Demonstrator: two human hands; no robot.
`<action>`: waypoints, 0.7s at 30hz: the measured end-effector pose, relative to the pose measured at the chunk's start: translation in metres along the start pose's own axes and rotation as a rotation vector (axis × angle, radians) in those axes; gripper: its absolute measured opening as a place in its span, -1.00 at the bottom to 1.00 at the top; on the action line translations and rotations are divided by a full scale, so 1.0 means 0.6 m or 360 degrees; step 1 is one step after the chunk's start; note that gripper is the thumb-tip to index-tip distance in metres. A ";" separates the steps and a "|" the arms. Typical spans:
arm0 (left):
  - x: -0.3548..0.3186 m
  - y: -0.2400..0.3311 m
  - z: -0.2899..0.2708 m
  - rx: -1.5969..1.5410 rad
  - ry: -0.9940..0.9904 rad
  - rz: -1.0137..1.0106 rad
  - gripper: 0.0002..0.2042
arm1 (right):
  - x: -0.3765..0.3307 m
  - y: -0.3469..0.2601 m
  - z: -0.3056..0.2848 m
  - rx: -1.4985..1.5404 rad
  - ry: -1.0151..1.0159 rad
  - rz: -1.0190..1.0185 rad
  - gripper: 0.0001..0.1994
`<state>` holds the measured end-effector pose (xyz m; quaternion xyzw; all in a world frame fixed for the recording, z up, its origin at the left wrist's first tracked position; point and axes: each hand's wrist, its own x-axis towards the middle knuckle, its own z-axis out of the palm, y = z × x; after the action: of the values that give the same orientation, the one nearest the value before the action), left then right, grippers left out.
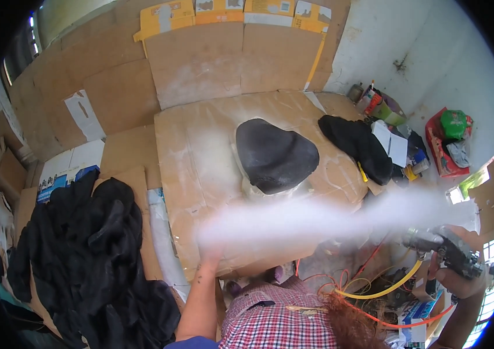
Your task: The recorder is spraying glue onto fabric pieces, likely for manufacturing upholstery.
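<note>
While spray is drifting across the head view, these lines place everything relative to the cardboard-covered table (183,151).

Right hand: the right hand (462,273) is gripping a dark spray gun (441,247) off the table's right near corner, fingers wrapped tight around its handle.

Spray: a white spray cloud (317,215) is streaming from the gun leftward over the table's near edge.

Left hand: the left hand (209,256) is resting on the table's near edge; the mist is hiding the fingers, so I cannot tell whether they are spread or curled.

Workpiece: a dark rounded moulded piece (275,154) is lying at the table's centre on a pale sheet.

Second piece: a black fabric piece (354,142) is lying on the table's right far corner.

Hose: a yellow hose (389,285) is curving down from the gun, beside orange cables (375,314) below the table's right side.

Pile: black garments (93,256) are lying heaped left of the table.
</note>
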<state>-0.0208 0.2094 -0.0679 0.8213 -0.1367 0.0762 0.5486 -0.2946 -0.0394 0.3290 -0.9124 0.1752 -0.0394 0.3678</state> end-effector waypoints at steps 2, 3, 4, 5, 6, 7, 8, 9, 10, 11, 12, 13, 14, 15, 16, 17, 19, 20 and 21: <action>-0.006 0.001 -0.002 -0.0016 0.0003 0.0044 -0.87 | -0.008 0.005 0.006 -0.0052 0.0470 0.0056 -0.30; -0.010 0.000 -0.002 0.0020 0.0008 0.0038 -0.88 | 0.011 -0.010 -0.013 -0.0278 0.0299 0.0055 -0.31; -0.013 0.002 -0.003 0.0015 0.0018 0.0025 -0.88 | 0.011 -0.019 -0.020 -0.0240 0.0331 0.0266 -0.30; -0.017 0.005 -0.006 -0.0021 0.0014 -0.0046 -0.88 | 0.006 -0.002 -0.025 -0.0187 0.0472 0.0224 -0.27; -0.022 0.006 -0.007 -0.0059 0.0009 -0.0117 -0.87 | -0.002 0.014 -0.028 -0.0135 0.0612 0.0182 -0.24; -0.024 0.003 -0.005 -0.0062 0.0016 -0.0128 -0.87 | -0.006 0.013 -0.028 -0.0143 0.0603 0.0178 -0.24; -0.027 -0.003 -0.003 -0.0059 0.0021 -0.0111 -0.87 | -0.010 0.008 -0.029 -0.0214 0.0524 0.0182 -0.22; -0.029 -0.006 -0.001 -0.0056 0.0024 -0.0092 -0.88 | -0.013 0.002 -0.028 -0.0285 0.0449 0.0189 -0.20; -0.031 -0.006 0.003 -0.0063 0.0023 -0.0095 -0.88 | -0.009 -0.011 -0.017 -0.0316 0.0361 0.0144 -0.22; -0.031 -0.004 0.008 -0.0059 0.0022 -0.0096 -0.87 | -0.010 -0.008 -0.005 -0.0272 0.0394 -0.0005 -0.26; -0.036 -0.002 0.000 -0.0022 0.0045 -0.0102 -0.87 | -0.008 0.004 0.005 -0.0200 0.0403 -0.0175 -0.29; -0.036 -0.004 0.001 -0.0018 0.0048 -0.0107 -0.87 | -0.001 -0.004 0.004 -0.0452 0.0210 -0.0365 -0.39; -0.037 -0.007 0.003 -0.0028 0.0045 -0.0129 -0.87 | 0.009 -0.016 0.014 -0.0442 0.0196 -0.0366 -0.39; -0.037 -0.009 0.004 -0.0035 0.0042 -0.0151 -0.87 | 0.019 -0.031 0.032 -0.0255 0.0125 -0.0311 -0.42; -0.035 -0.010 0.007 -0.0038 0.0035 -0.0152 -0.87 | 0.015 -0.042 0.041 -0.0084 0.0069 -0.0247 -0.45; -0.031 -0.011 0.009 -0.0017 0.0039 -0.0127 -0.86 | 0.004 -0.023 0.035 -0.0143 0.0011 -0.0273 -0.47; -0.021 -0.006 0.010 0.0017 0.0038 -0.0103 -0.86 | -0.005 -0.005 0.029 -0.0169 -0.0049 -0.0295 -0.47; -0.016 -0.001 0.011 -0.0033 0.0068 -0.0144 -0.86 | -0.008 0.006 0.024 -0.0196 -0.0110 -0.0325 -0.48; -0.013 0.004 0.013 -0.0082 0.0100 -0.0186 -0.87 | -0.013 0.018 0.019 -0.0309 -0.0019 -0.0382 -0.48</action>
<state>-0.0293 0.2027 -0.0709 0.8108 -0.0731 0.0663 0.5770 -0.3029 -0.0365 0.3140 -0.9583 0.0658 -0.0605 0.2715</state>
